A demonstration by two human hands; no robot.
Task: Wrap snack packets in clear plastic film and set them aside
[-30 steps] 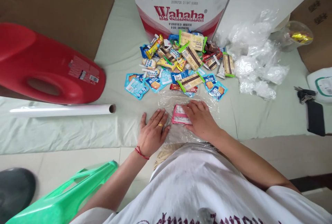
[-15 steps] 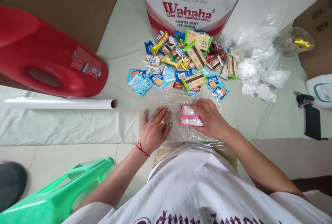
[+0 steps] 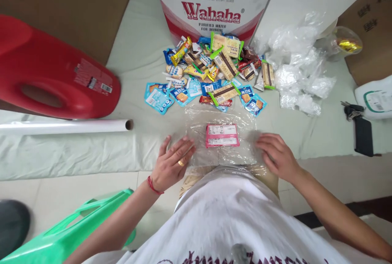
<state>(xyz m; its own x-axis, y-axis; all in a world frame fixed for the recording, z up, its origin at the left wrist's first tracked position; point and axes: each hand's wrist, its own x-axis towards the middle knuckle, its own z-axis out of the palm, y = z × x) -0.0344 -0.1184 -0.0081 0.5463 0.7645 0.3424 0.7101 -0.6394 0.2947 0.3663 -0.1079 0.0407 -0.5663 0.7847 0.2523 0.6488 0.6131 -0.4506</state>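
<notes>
Right hand (image 3: 277, 156): lifted off the pink packet (image 3: 222, 135) since half a second earlier and shifted to the right edge of the clear film (image 3: 223, 149), fingers curled, apparently touching or pinching that edge, though hard to tell through the glare. Left hand (image 3: 171, 162): kept flat and spread on the film's left edge, ring showing, much as a moment before. Packet: left uncovered, lying flat at the middle of the film, label side up, touched by neither hand. Judged from that: placing done, both hands now at opposite edges of the film.

Beyond the film: a heap of snacks (image 3: 211, 72) in front of a Wahaha box (image 3: 211, 11), crumpled plastic (image 3: 300, 72) to the right, a film roll (image 3: 67, 126) and red jug (image 3: 55, 76) to the left, keys (image 3: 358, 125) far right.

Hidden or unclear: near edge of the film lost under the shirt; small print on the packet unreadable; green stool (image 3: 70, 231) cut off at the bottom; film's outline faint against the pale sheet.
</notes>
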